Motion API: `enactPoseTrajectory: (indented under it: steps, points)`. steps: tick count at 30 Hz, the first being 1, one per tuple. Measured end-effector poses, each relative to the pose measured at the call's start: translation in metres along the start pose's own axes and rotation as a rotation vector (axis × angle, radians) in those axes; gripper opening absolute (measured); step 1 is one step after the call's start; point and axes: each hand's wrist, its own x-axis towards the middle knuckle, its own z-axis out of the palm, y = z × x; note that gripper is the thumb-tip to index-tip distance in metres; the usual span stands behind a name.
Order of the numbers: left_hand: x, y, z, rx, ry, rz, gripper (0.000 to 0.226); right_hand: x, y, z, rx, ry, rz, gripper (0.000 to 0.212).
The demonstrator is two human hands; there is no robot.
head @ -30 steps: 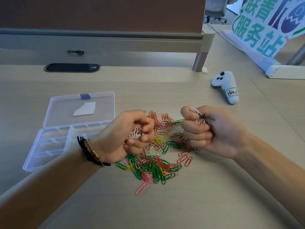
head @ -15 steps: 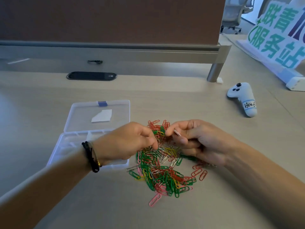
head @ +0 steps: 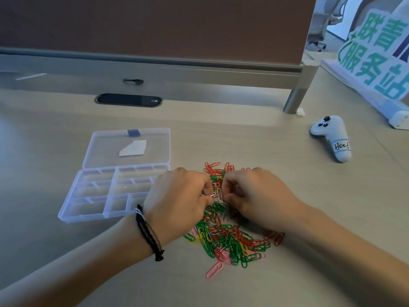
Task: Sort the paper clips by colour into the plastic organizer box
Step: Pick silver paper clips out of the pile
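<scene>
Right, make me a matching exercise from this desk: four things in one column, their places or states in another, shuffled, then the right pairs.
Column one:
1. plastic organizer box
2. white controller
3. pink paper clip
4. black bracelet

Column two:
A. lies alone at the near edge of the paper clip pile
B. on the left wrist
C. lid open, left of the pile
D. far right of the desk, bears a handwritten label

Pairs: 1-C, 2-D, 3-A, 4-B

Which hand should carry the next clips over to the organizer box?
Left. The left hand sits right beside the open organizer box, partly over its near corner. The right hand is on the far side of the paper clips, so it would have to cross over.
</scene>
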Motion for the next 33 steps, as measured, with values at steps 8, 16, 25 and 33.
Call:
enactPoseTrajectory:
  steps: [8,16,25,33]
  points:
    - [0.002,0.001,-0.007,-0.02,-0.111,-0.034,0.007,-0.004,-0.003,-0.025,-0.055,-0.105,0.036,0.011]
    - [-0.007,-0.001,-0.009,-0.23,-0.031,0.026,0.017,0.007,-0.011,-0.011,-0.095,0.016,0.067,0.017]
    - [0.004,-0.003,-0.019,-1.201,-0.473,-0.153,0.029,0.012,-0.021,-0.013,-0.153,0.034,0.065,0.009]
    - [0.015,-0.016,-0.008,-1.788,-0.669,-0.176,0.033,0.018,-0.012,-0.024,-0.003,-0.095,0.098,0.01]
